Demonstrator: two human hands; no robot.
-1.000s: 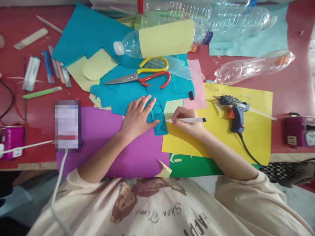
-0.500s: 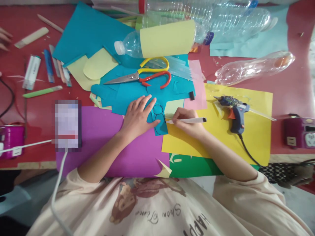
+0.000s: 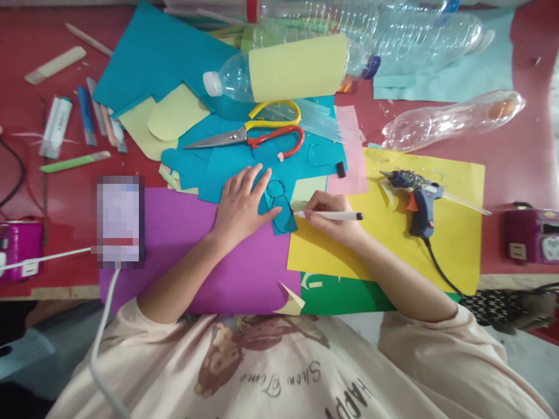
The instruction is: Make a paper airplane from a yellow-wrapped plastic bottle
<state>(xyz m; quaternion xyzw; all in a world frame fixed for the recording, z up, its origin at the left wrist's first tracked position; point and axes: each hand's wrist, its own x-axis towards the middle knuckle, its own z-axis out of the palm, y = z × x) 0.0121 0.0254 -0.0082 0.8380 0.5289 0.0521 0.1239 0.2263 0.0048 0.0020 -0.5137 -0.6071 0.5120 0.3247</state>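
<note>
My left hand [image 3: 242, 206] lies flat with fingers spread on a teal paper piece [image 3: 279, 212] that carries a black drawn outline with a circle on top. My right hand [image 3: 329, 218] is closed round a white pen [image 3: 329, 215], whose tip touches the teal piece at its right edge. The teal piece rests over a purple sheet [image 3: 196, 256] and a yellow sheet [image 3: 393, 233]. Scissors [image 3: 251, 134] with yellow and red handles lie just beyond my left hand.
A blue glue gun [image 3: 417, 198] with its cord lies on the yellow sheet. Clear plastic bottles [image 3: 449, 119], one wrapped in pale yellow paper [image 3: 297, 67], lie at the back. A phone [image 3: 119, 221] stands left. Pens and sticks [image 3: 74, 163] lie at far left; purple boxes at both edges.
The teal piece has turned and shifted slightly upward under my left hand. The pen tip stays at its right edge. Another person's fingers seen at the far left edge are gone.
</note>
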